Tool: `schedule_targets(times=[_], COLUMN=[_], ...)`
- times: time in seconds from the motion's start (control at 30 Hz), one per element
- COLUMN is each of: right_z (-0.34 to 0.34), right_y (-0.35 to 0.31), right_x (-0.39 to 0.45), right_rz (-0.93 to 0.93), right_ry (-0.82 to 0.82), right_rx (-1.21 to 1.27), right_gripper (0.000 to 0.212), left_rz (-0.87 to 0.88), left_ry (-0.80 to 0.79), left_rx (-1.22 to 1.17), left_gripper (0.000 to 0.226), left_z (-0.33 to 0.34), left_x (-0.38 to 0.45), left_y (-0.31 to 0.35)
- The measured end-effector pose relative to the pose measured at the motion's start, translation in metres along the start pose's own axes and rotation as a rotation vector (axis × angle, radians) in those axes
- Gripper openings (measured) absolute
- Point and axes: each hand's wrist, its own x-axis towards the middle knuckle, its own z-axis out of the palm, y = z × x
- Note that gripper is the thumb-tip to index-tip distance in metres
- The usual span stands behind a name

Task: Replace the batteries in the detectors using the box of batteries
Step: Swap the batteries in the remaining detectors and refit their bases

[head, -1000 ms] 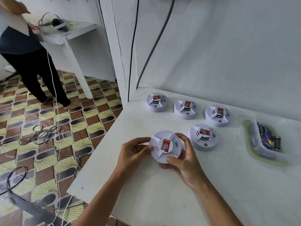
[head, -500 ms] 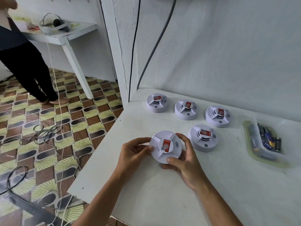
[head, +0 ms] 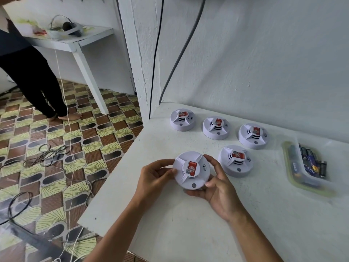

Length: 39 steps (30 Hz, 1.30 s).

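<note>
My left hand (head: 154, 178) and right hand (head: 217, 188) grip the smoke detector (head: 191, 170) face-up between them; battery box (head: 306, 167) lies well right.

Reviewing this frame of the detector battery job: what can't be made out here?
- Underside of the held detector: faces away from the head camera, covered by the right hand and left hand; battery cover state unknown.
- Batteries in the box: blurred near the right edge; count and brand unreadable.
- Red labels on the four table detectors: print too small.
- Standing person: cut off by the top-left edge.
</note>
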Motion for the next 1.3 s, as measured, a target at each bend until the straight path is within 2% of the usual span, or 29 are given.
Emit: schedule_targets(times=[1.3], right_z=[0.002], right_y=[-0.0024], right_x=[0.0003], right_rz=[0.009], right_ry=[-0.001], right_rx=[-0.015], right_gripper=[0.065], left_rz=[-0.005], left_ry=[0.014], left_rx=[0.027], left_gripper=[0.024], left_z=[0.0002], left_x=[0.0015], left_y=[0.0012])
